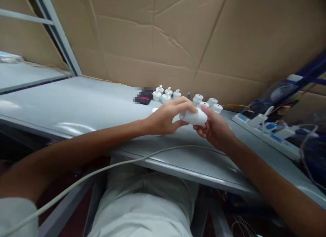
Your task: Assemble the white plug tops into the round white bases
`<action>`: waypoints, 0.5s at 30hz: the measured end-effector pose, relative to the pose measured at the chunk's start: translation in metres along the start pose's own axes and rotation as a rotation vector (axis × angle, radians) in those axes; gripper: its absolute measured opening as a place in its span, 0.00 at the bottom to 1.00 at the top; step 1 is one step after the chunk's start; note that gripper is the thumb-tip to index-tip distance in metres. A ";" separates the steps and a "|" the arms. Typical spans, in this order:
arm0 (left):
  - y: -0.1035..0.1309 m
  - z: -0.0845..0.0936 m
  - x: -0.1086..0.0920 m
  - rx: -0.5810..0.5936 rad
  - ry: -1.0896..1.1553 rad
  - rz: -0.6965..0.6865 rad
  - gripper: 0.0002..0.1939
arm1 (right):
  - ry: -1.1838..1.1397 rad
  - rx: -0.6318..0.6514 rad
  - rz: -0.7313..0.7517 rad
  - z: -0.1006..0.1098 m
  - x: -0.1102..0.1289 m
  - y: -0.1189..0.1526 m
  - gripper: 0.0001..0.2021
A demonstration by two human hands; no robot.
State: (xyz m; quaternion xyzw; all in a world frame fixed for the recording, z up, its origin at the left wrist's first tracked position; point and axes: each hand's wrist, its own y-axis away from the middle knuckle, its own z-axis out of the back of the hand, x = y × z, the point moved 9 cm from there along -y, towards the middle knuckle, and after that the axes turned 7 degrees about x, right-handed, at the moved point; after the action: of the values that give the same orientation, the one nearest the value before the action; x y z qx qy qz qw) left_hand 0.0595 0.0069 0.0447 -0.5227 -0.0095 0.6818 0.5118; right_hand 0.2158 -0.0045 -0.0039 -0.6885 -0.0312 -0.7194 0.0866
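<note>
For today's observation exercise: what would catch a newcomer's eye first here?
Both hands, left hand and right hand, grip one small white plastic cylinder above the grey metal table. Behind them stand clusters of similar white plastic caps, against a creased brown cardboard wall.

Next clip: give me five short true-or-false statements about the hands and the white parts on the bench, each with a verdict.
1. Both hands hold one white plastic cylinder. True.
2. The left hand rests flat on the grey metal bench. False: its grip is on the cylinder.
3. Small white knobbed caps sit near the cardboard wall. True.
4. The white power strip lies left of the hands. False: right.
5. The right hand is empty. False.
</note>
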 end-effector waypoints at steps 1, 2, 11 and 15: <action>0.001 -0.003 -0.007 0.031 -0.066 -0.060 0.10 | -0.072 0.022 -0.085 -0.004 -0.006 0.001 0.27; 0.002 -0.006 -0.013 0.071 -0.126 -0.109 0.07 | -0.125 0.037 -0.149 -0.008 -0.009 0.003 0.26; 0.003 -0.013 -0.024 0.224 -0.274 -0.042 0.06 | -0.067 0.044 -0.077 -0.009 0.003 0.013 0.23; 0.000 -0.003 -0.016 0.088 -0.322 -0.168 0.08 | 0.310 -0.095 0.191 0.021 0.033 -0.001 0.20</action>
State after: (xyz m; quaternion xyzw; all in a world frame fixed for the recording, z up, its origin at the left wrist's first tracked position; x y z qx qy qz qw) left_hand 0.0603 -0.0057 0.0547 -0.3813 -0.1052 0.7111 0.5812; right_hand 0.2346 -0.0026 0.0305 -0.5724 0.0821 -0.8061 0.1254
